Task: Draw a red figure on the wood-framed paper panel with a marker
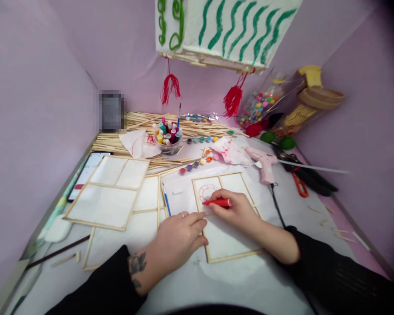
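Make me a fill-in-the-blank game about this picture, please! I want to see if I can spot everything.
1. The right hand holds a marker, and the marker's colour is ____.
2. The left hand wears a ____ on one finger.
3. The glue gun is coloured pale ____.
4. The number of red tassels hanging under the painted box is ____.

Missing words: red; ring; pink; two.

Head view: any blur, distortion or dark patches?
Head view throughout: right edge darkens to black; side walls slant, probably wide-angle distortion; dark object at back left is pixelated; red marker clear, red drawing soft; light looks diffuse, shadows faint.
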A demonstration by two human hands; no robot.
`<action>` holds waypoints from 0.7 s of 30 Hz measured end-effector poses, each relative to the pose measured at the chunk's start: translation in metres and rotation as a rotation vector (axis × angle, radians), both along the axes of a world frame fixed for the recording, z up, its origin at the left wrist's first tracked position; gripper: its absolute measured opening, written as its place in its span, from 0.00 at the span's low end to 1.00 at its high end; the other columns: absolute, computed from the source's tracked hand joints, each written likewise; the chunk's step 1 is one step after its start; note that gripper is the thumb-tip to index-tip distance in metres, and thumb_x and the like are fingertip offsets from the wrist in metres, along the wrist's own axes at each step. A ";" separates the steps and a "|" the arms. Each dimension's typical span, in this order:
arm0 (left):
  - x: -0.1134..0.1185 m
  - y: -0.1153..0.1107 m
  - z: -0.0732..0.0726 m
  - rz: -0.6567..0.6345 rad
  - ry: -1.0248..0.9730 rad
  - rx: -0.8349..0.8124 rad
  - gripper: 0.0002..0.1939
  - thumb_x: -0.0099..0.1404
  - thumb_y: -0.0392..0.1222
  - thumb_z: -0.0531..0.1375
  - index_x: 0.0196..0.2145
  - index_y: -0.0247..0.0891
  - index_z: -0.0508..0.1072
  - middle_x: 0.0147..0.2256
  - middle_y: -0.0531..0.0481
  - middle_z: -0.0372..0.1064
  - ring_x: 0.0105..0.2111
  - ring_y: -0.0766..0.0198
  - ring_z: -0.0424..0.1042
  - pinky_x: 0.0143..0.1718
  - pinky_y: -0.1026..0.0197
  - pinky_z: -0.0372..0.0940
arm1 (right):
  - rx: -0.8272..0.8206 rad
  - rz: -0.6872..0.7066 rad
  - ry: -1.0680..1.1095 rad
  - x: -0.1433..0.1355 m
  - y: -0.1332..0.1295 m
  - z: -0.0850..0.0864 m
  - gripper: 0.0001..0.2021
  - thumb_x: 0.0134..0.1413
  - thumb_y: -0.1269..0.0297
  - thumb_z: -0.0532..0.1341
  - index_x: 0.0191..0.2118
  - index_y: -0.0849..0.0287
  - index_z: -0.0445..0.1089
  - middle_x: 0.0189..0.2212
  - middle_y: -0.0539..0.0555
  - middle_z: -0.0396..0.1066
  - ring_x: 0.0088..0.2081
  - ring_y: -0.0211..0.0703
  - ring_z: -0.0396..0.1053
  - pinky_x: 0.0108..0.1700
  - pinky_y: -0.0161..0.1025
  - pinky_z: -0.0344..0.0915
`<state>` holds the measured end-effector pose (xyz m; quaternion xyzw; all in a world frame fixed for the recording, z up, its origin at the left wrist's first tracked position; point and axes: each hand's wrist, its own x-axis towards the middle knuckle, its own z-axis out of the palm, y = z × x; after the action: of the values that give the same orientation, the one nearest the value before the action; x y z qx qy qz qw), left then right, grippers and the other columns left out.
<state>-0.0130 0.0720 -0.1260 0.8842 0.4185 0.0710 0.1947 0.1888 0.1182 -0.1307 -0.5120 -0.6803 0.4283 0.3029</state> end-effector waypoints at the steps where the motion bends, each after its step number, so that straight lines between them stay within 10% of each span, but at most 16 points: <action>1: 0.000 0.000 0.000 0.001 0.000 -0.002 0.14 0.64 0.46 0.61 0.47 0.41 0.72 0.52 0.49 0.70 0.42 0.57 0.72 0.43 0.55 0.67 | -0.004 0.001 0.001 0.000 0.000 0.000 0.03 0.50 0.64 0.61 0.32 0.56 0.71 0.31 0.52 0.77 0.34 0.43 0.75 0.38 0.37 0.69; 21: -0.001 -0.001 -0.001 0.000 0.008 -0.002 0.15 0.63 0.46 0.62 0.47 0.41 0.71 0.52 0.50 0.70 0.42 0.57 0.72 0.42 0.55 0.68 | -0.022 -0.004 -0.008 -0.001 0.001 0.002 0.03 0.50 0.64 0.61 0.31 0.55 0.71 0.30 0.51 0.77 0.34 0.43 0.75 0.37 0.37 0.70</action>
<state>-0.0137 0.0715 -0.1268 0.8843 0.4193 0.0669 0.1939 0.1878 0.1189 -0.1292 -0.5185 -0.6756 0.4330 0.2953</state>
